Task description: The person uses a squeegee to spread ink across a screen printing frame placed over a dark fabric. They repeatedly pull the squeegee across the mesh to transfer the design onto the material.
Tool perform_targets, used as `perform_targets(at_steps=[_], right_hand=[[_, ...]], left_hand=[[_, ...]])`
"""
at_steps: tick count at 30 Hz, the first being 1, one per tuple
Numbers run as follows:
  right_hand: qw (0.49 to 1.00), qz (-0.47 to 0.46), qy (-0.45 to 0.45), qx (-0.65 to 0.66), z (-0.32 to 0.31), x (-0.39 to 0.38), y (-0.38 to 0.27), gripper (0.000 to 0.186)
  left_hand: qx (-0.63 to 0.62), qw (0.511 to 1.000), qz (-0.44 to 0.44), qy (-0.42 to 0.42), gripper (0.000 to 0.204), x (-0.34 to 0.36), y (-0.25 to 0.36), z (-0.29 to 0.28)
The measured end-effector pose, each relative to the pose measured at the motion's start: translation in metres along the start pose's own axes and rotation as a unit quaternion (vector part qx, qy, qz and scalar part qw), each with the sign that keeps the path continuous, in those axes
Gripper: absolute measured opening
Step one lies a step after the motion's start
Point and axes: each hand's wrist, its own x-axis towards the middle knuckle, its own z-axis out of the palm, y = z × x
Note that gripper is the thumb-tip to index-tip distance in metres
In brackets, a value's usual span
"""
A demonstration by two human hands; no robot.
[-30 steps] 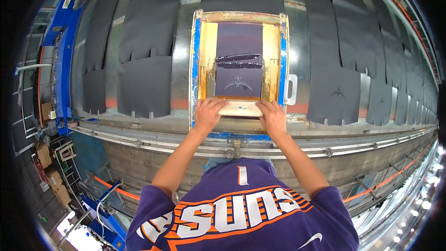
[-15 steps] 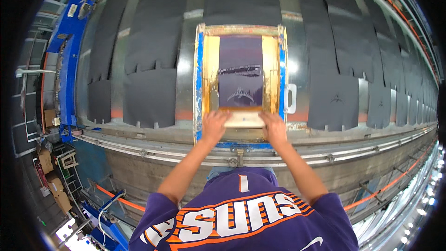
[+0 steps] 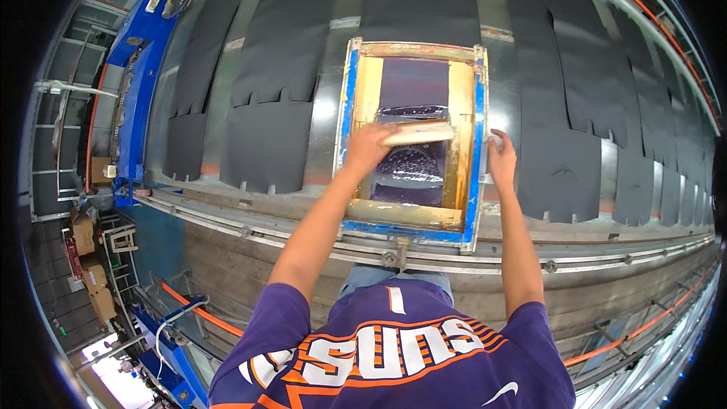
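Note:
My left hand point(image 3: 366, 144) grips the left end of a pale wooden squeegee point(image 3: 424, 131), held over the middle of a screen printing frame point(image 3: 478, 221) with blue-taped sides. Dark, wet ink point(image 3: 413, 174) shows on the mesh below the squeegee, with another streak above it. My right hand point(image 3: 502, 153) is closed round the white handle on the frame's right side, which it mostly hides.
Rows of dark grey cut panels point(image 3: 269, 144) lie on a long metal table point(image 3: 326, 83), some on the right bearing faint marks. A metal rail point(image 3: 553, 263) runs along the near edge. A blue machine point(image 3: 144, 83) stands at the left.
The squeegee has moved up the screen in my left hand, leaving ink over the lower mesh. My right hand has left the squeegee for the side handle. The view has shifted, frame appearing further right.

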Motion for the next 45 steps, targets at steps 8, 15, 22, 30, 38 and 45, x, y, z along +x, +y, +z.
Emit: perform_targets(at_steps=[8, 15, 22, 30, 38, 45], right_hand=[[0.988, -0.114, 0.104, -0.003, 0.020, -0.010, -0.063, 0.019], [0.989, -0.046, 0.047, 0.129, 0.193, -0.095, -0.157, 0.020], [0.996, -0.022, 0.024, 0.080, 0.306, -0.139, -0.222, 0.021], [0.999, -0.029, 0.043, 0.013, 0.336, -0.141, -0.216, 0.020], [0.945, -0.239, -0.059, -0.215, 0.298, -0.130, -0.261, 0.049], [0.884, -0.225, -0.259, -0.316, 0.350, -0.099, -0.346, 0.044]], left_hand=[[0.048, 0.996, 0.047, -0.051, 0.072, -0.177, 0.019, -0.018], [0.027, 0.999, -0.027, -0.033, 0.064, -0.236, -0.112, -0.138], [0.082, 0.996, -0.004, -0.021, 0.062, -0.259, -0.231, -0.217], [0.040, 0.999, -0.009, -0.017, 0.062, -0.305, -0.260, -0.224], [0.110, 0.994, -0.008, -0.021, 0.055, -0.182, -0.305, -0.222], [-0.006, 0.998, -0.010, -0.057, 0.038, -0.061, -0.334, -0.252]])
